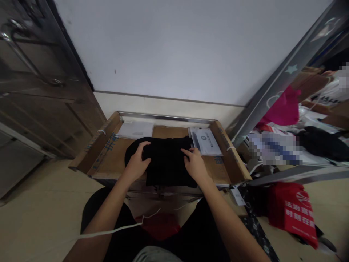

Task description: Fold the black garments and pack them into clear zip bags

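A black cloth garment [167, 160] lies across the cardboard-lined tabletop, its front end reaching the near edge. It looks folded, but its kind cannot be made out. My left hand [138, 160] rests on its left part, thumb and fingers spread apart. On the right side of the cloth, my right hand [195, 163] touches it with the index finger stretched out and the other fingers loosely bent. Behind my right hand sits a flat packet [206, 141] with printed lettering. White paper-like packets [135, 129] lie at the back left.
Raised cardboard sides [230, 156] border the table, with a wall behind. A metal door [40, 72] stands at left. At right are a cluttered shelf [321, 145] and a red bag [293, 213] on the floor. A white cord [114, 230] crosses near my left forearm.
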A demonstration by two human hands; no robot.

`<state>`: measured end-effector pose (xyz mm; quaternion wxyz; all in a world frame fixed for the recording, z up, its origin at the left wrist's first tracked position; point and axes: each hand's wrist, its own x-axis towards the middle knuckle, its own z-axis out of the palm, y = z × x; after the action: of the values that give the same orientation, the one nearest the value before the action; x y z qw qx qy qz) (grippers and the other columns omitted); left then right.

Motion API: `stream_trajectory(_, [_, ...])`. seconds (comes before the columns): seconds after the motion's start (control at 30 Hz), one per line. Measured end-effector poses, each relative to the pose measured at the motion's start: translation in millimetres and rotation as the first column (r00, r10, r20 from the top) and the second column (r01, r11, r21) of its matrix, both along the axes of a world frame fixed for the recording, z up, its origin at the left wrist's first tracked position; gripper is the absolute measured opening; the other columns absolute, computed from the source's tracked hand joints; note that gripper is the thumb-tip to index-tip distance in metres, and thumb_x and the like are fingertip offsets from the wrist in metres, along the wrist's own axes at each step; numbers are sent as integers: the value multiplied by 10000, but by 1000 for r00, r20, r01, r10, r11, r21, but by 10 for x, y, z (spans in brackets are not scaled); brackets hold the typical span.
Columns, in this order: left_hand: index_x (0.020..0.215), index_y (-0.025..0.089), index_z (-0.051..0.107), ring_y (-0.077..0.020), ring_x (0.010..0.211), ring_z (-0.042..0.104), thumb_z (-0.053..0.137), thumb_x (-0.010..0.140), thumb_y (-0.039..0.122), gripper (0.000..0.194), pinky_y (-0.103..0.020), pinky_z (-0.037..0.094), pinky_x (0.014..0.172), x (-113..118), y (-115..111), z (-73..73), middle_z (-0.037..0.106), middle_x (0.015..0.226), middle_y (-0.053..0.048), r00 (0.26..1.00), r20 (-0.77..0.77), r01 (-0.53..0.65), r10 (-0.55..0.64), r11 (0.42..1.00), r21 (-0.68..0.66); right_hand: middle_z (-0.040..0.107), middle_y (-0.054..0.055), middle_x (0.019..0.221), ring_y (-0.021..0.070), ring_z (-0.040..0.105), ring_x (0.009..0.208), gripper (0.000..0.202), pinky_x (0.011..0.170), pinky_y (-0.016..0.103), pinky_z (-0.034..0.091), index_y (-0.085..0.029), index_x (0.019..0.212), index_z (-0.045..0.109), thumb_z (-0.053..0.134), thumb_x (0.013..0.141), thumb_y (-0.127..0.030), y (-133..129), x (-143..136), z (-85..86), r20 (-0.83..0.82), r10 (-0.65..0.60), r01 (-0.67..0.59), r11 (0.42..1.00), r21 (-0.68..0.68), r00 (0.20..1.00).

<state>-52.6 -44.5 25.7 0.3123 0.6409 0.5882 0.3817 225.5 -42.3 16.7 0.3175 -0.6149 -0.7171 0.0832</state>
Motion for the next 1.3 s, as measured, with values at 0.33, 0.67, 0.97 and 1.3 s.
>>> stream_trajectory(0.33, [1096,210,680,-231,1004,634,554,705,108,423,-386,488,965,-79,-4,-64,654,1059,-66,972,-235,-1,8,1000,30,603,218,1182,276,692,846,235,837,443,558,-149,899,742,530,823,-80,-53,-61,-16,122,-73,85,992,-94,990])
stream_trajectory(0.67, [1093,224,459,-261,985,639,635,833,367,344,-389,480,867,84,44,-20,624,1033,-72,960,-133,-251,246,968,-23,413,186,1580,343,303,1511,489,1199,567,327,-136,1450,513,487,991,-305,-32,-381,58,181,256,-262,965,12,950])
stream_trajectory(0.97, [992,257,658,-288,1130,562,687,805,317,198,-477,389,1044,135,50,-9,637,1096,-54,960,-269,-62,79,996,69,380,120,1618,412,256,1521,640,1179,676,247,-352,1544,399,611,945,-423,-67,-327,-48,287,316,-300,949,-101,904])
stream_trajectory(1.3, [1273,227,602,-243,1272,524,717,693,119,601,-406,394,1130,212,26,151,503,1341,-96,993,-113,45,-25,984,174,458,111,1571,362,344,1492,530,1187,672,246,-291,1458,536,609,936,-348,-88,-288,-27,257,341,-332,940,-79,904])
